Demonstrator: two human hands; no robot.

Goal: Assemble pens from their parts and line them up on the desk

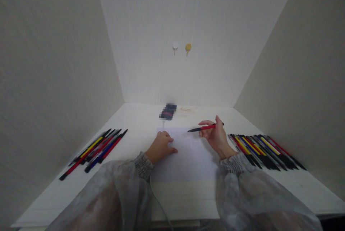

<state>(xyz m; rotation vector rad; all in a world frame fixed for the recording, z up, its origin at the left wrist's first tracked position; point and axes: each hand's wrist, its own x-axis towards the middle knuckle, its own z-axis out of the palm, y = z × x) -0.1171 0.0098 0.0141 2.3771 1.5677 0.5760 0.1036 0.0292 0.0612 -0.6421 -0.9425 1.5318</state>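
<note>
A white sheet of paper (188,159) lies on the white desk (134,123) in front of me. My left hand (161,146) rests on the sheet's left part with its fingers curled, holding nothing I can see. My right hand (215,135) is closed on a red pen (205,128) with a black tip, which points left just above the paper's upper edge.
Several pens (94,150) in red, yellow, blue and black lie at the left. A row of several more pens (265,148) lies at the right. A blurred dark object (168,111) sits at the back. Two round hooks (181,47) hang on the wall. Walls close in on both sides.
</note>
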